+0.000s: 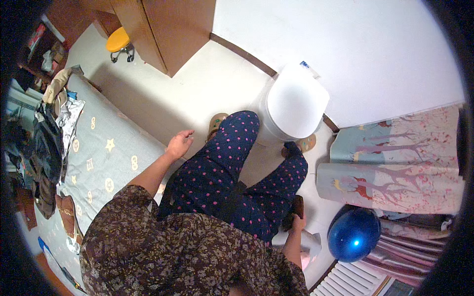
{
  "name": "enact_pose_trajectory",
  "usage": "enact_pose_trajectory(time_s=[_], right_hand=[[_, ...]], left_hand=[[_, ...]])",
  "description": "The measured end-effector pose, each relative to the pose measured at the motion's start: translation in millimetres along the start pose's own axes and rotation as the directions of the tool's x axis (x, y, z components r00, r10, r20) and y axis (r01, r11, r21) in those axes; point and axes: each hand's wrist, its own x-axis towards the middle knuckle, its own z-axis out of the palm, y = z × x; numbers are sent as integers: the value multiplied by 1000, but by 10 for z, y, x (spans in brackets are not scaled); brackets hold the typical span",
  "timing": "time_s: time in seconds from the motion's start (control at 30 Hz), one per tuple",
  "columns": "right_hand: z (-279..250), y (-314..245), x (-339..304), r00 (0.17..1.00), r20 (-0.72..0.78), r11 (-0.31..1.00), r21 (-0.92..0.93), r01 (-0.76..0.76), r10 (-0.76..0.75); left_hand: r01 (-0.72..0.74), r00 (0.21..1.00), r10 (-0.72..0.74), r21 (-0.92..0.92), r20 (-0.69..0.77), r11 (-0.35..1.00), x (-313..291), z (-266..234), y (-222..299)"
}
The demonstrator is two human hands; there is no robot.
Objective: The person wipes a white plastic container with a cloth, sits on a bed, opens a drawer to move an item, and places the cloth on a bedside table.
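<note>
1. The person is standing and looking down; the left hand (180, 144) is hanging with its fingers spread and holding nothing, above the near edge of the grey bed cover with pale star and ring prints (106, 148).
2. The right hand (296, 223) is curling its fingers around a dark brown block-shaped object (296, 204), low beside the right leg. What the object is, I cannot tell.
3. Judgement: the step in hand is carrying this object at the right side. Moving it on is calling for a steady closed grip and a path clear of the shiny blue ball (354, 234) just to its right.
4. A crumpled white-grey cloth (312, 242) is lying just near of the right hand; whether they are touching is unclear.
5. A white round lidded container (295, 104) is standing on the floor far of the knees, against the wall.
6. Labels: a small blue-and-white tag (305, 64) is sticking out at the container's far edge, too small to make out.
7. Packages: a crinkled silver foil bag (69, 114) is lying on the left of the bed, beside a heap of dark clothing (45, 148).
8. A fabric roll printed with pink trees (395, 180) is lying at right, far of the ball.
9. A yellow round stool (118, 40) is standing far left, beside a brown wooden cabinet (170, 27).
</note>
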Motion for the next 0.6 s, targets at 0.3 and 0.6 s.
enact_pose_trajectory(time_s=[0.3, 0.6], right_hand=[[21, -34, -195, 946, -53, 904, -316, 289, -321], [154, -390, -558, 900, 9, 879, -212, 428, -436]], left_hand=[[-124, 992, 128, -176, 12, 977, 31, -28, 188], [-188, 976, 200, -123, 91, 974, 227, -119, 284]])
